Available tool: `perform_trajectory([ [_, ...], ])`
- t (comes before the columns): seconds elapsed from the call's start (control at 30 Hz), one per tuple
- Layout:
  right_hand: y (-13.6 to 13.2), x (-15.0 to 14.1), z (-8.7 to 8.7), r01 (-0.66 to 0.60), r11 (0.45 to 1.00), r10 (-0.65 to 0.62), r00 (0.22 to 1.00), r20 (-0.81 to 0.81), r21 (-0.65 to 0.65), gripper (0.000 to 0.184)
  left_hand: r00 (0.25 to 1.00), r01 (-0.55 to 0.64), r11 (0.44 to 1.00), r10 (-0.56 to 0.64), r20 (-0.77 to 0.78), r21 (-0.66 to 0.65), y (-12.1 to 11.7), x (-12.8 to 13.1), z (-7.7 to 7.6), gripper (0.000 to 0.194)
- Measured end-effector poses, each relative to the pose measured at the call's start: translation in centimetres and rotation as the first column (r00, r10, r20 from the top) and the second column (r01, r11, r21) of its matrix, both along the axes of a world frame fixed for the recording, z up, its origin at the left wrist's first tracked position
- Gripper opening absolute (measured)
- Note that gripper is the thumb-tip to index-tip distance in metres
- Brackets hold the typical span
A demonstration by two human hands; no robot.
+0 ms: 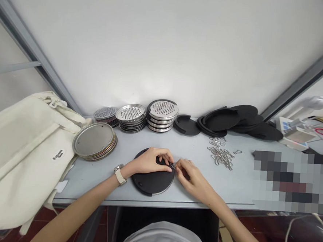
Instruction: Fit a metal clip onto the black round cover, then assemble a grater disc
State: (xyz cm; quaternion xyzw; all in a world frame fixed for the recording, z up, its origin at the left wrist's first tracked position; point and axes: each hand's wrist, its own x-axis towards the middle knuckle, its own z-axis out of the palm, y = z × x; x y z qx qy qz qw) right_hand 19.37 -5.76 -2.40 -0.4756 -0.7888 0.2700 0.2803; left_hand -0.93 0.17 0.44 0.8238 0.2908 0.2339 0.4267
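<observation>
Far to the left of the grip, a cream fabric bag [25, 156] with dark lettering slumps against the bench [198, 152]. Between bag and grip, beyond the left forearm, stands a slightly skewed stack of round metal plates [93, 140], the top one plain grey. Farther back, left of the grip, are a low stack of speckled perforated discs [105, 113] and a taller stack of round grater plates [130, 113]. Next, almost straight behind the grip and a little left, rises a pile of shiny perforated plates [164, 109], a black rim curving round its top.

The left hand [153, 160], a pale-strapped watch [119, 174] at its wrist, arches over a black round holder [155, 181] lying flat directly below. Its thumb and finger are closed on a small metal clip [172, 166] at the holder's right edge. The right hand [192, 177] meets it from the other side, fingertips pinched together on the same clip.

Behind and right of the grip lies a single black tray [188, 125], then an overlapping heap of black trays [221, 120]. Nearer, to the right of the grip, loose metal clips [221, 155] lie scattered in a pile. A white device [293, 131] sits far right.
</observation>
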Motion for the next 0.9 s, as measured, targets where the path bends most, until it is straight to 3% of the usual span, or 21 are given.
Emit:
perform_trajectory([
  [0.23, 0.13, -0.01, -0.12, 0.008, 1.000, -0.008, 1.000, 0.016, 0.001, 0.019, 1.000, -0.006, 1.000, 0.006, -0.002, -0.005, 0.00, -0.03, -0.08, 0.022],
  [0.6, 0.15, -0.39, -0.15, -0.018, 0.993, 0.007, 0.995, 0.101, 0.114, 0.023, 0.999, 0.042, 0.998, -0.041, -0.030, 0.044, -0.18, 0.04, 0.29, 0.020],
  [0.9, 0.03, -0.10, -0.20, -0.013, 0.997, 0.007, 0.998, 0.070, 0.080, 0.021, 0.999, 0.044, 0.999, -0.044, 0.016, 0.014, -0.23, 0.03, 0.11, 0.031],
])
